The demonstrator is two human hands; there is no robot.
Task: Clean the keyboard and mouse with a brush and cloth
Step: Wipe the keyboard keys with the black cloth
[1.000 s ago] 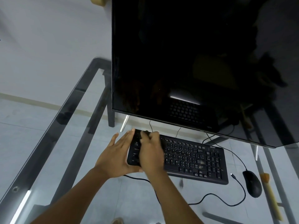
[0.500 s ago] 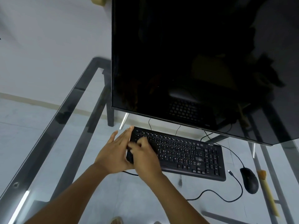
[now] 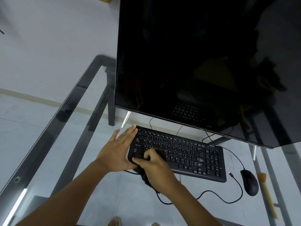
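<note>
Your right hand [image 3: 156, 170] bunches one dark cloth [image 3: 145, 176] in its grip at the near left corner of the one keyboard [image 3: 187, 152]. Your left hand [image 3: 117, 149] lies flat, fingers straight, against the keyboard's left end. To the right on the glass tabletop [image 3: 48, 152] lie one mouse [image 3: 249, 182] and one brush [image 3: 267, 194]. One dark monitor [image 3: 195, 62] stands behind.

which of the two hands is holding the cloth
The right hand, curled round the dark cloth on the keyboard. The left hand lies flat, fingers straight, against the keyboard's left end.
</note>
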